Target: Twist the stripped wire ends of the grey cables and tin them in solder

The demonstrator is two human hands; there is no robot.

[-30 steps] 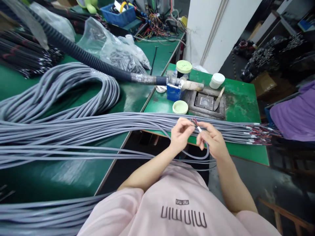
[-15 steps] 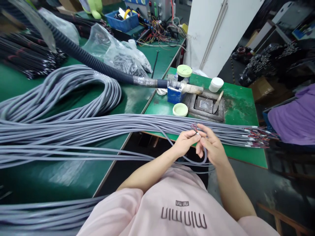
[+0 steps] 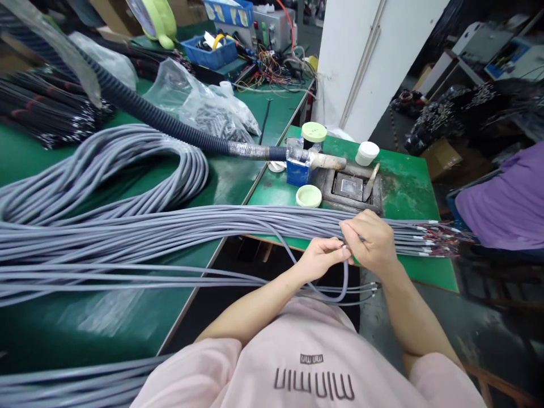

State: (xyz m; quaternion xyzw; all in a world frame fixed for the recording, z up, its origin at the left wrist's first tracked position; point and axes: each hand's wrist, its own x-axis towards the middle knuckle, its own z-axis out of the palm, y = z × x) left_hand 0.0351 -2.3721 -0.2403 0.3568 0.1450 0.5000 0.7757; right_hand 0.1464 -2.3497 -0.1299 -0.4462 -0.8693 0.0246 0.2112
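Note:
My left hand [image 3: 325, 258] pinches the end of one grey cable [image 3: 345, 277] near its stripped tip. From there the cable loops down and back to the left. My right hand [image 3: 372, 241] is closed over the same end, its thumb and fingers together on the thin wires, which are mostly hidden. Behind both hands runs a thick bundle of grey cables [image 3: 212, 224]. At its right end thin coloured wires [image 3: 442, 238] stick out. Below the hands, a few loose grey cables [image 3: 238, 277] stretch rightward and end in dark tips.
A soldering pot [image 3: 352, 187] with a scraper [image 3: 372, 180] sits behind the hands. Near it are a pale green open tub [image 3: 309, 196], a white tub [image 3: 367, 153] and a ribbed hose [image 3: 170, 126]. At the right is a person's purple sleeve [image 3: 501, 198].
My right hand has turned and closed over the wires, which stood up fanned out before. The cable end is slightly lower. The whole view has shifted a little.

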